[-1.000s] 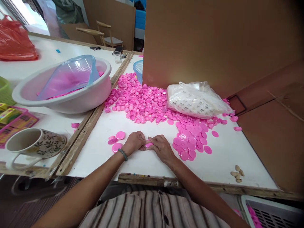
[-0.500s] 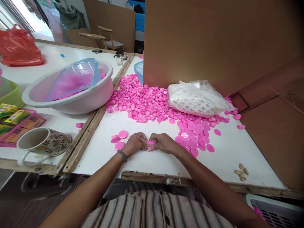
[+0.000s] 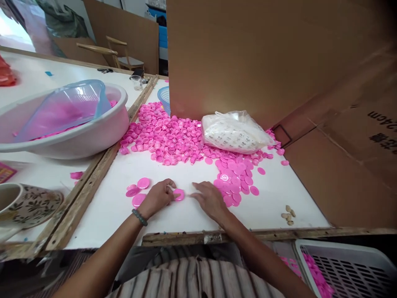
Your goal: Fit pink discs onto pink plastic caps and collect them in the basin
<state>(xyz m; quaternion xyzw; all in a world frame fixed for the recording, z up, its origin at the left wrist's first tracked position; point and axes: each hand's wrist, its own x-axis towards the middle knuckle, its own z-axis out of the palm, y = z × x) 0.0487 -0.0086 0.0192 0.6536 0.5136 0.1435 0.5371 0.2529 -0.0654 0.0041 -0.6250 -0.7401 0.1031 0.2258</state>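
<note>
Pinching a round pink plastic piece [image 3: 179,194] by its left edge, the left hand [image 3: 159,195] has its thumb and fingers closed on it over the white tabletop [image 3: 182,219] — probably to leave its right side free for the right hand [image 3: 211,200], whose thumb and fingers stand apart, holding nothing visible. Loose pink discs [image 3: 143,183] lie left; a spread of flat pink discs [image 3: 233,182] sits near right, likely for easy reach — small pink cups [image 3: 173,138] heap farther off.

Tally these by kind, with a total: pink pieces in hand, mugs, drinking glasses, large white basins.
Pink piece in the left hand: 1
Mug: 1
Drinking glass: 1
Large white basin: 1
Total: 4
</note>
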